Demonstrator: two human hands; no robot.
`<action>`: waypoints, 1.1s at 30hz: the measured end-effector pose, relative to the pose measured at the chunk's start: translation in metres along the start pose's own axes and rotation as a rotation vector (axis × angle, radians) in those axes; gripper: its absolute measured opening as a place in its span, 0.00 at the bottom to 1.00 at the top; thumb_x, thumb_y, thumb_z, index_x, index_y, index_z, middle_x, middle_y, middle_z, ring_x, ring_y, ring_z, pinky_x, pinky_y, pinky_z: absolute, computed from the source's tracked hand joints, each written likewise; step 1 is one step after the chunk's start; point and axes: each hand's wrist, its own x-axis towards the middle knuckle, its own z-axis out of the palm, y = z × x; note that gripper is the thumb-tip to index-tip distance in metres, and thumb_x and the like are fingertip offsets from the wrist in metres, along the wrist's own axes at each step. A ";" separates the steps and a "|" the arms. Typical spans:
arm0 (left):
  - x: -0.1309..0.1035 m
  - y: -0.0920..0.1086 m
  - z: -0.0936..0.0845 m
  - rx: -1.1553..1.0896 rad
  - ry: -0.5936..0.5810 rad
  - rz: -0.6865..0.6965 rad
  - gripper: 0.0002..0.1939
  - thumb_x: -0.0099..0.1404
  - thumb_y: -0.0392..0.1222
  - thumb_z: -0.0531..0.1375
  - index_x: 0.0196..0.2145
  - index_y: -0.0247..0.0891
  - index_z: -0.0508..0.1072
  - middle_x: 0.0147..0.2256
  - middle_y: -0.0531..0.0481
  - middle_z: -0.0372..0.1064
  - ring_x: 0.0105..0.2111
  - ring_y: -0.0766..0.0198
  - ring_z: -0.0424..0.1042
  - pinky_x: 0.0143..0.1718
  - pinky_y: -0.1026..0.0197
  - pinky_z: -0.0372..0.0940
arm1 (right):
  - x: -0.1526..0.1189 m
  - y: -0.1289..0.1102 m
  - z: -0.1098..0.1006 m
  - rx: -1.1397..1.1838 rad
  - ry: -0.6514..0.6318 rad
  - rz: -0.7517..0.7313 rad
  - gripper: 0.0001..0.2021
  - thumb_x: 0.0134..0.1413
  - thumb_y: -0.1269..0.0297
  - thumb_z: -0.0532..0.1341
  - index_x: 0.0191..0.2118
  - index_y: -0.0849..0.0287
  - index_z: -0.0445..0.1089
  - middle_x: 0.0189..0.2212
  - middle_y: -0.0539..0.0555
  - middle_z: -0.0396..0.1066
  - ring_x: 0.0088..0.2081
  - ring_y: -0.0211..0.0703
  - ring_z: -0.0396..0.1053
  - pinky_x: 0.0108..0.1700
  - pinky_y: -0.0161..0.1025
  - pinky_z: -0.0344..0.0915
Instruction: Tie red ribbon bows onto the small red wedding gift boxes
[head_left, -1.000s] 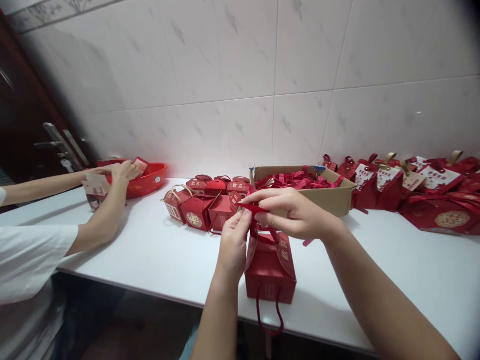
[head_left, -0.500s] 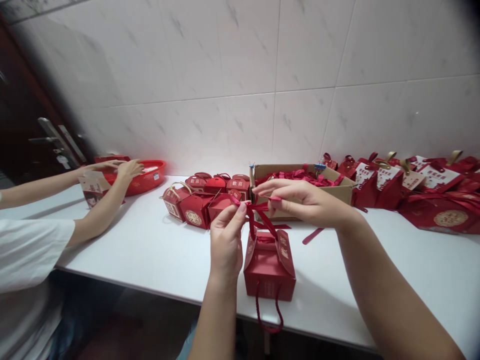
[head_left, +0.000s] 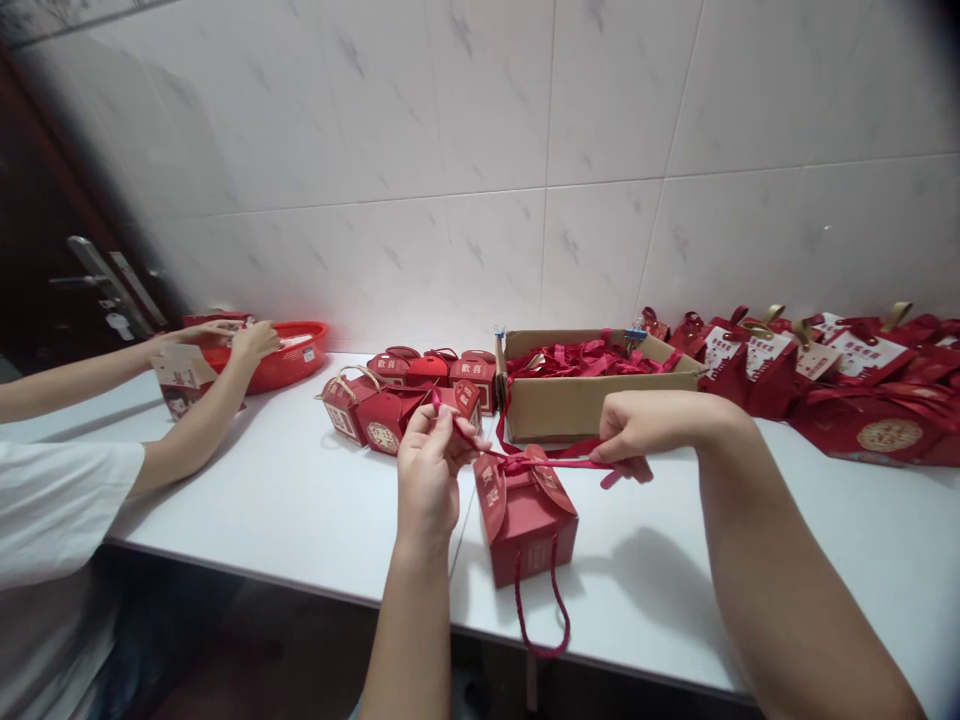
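Observation:
A small red gift box stands near the table's front edge, slightly tilted, its cord handle hanging over that edge. Across its top flaps runs a dark red ribbon, knotted in the middle and drawn out to both sides. My left hand pinches one ribbon end, left of the box. On the other side my right hand is closed on the other end, with a loose tail dangling below its fingers. The ribbon looks taut between the knot and my right hand.
Behind stands a cardboard box full of red ribbons. Several red gift boxes are grouped at its left; red gift bags crowd the right. At far left a co-worker's hands work by a red basket and a patterned carton.
My hands have moved apart and lower, pulling the loose upright loop into a tight knot at the box top. The gift box has turned and shifted slightly left.

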 end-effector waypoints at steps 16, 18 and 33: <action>0.004 -0.005 -0.019 0.579 -0.223 -0.089 0.13 0.54 0.47 0.63 0.25 0.35 0.66 0.21 0.58 0.57 0.19 0.73 0.56 0.20 0.70 0.54 | 0.043 0.057 -0.013 0.121 -0.023 0.233 0.12 0.44 0.59 0.62 0.20 0.63 0.70 0.20 0.55 0.70 0.23 0.38 0.69 0.29 0.34 0.65; 0.005 -0.009 -0.019 0.662 -0.258 -0.038 0.13 0.57 0.48 0.61 0.26 0.35 0.66 0.23 0.57 0.58 0.23 0.71 0.58 0.23 0.69 0.56 | 0.046 0.057 -0.012 0.119 0.012 0.230 0.12 0.44 0.58 0.62 0.21 0.62 0.69 0.22 0.55 0.71 0.23 0.37 0.67 0.27 0.34 0.63; 0.008 -0.020 -0.019 0.808 -0.099 0.207 0.38 0.54 0.41 0.64 0.60 0.43 0.54 0.44 0.45 0.64 0.34 0.64 0.69 0.36 0.59 0.68 | 0.017 -0.003 0.004 -0.104 0.609 -0.062 0.16 0.46 0.57 0.62 0.42 0.57 0.70 0.44 0.58 0.71 0.40 0.50 0.69 0.34 0.39 0.63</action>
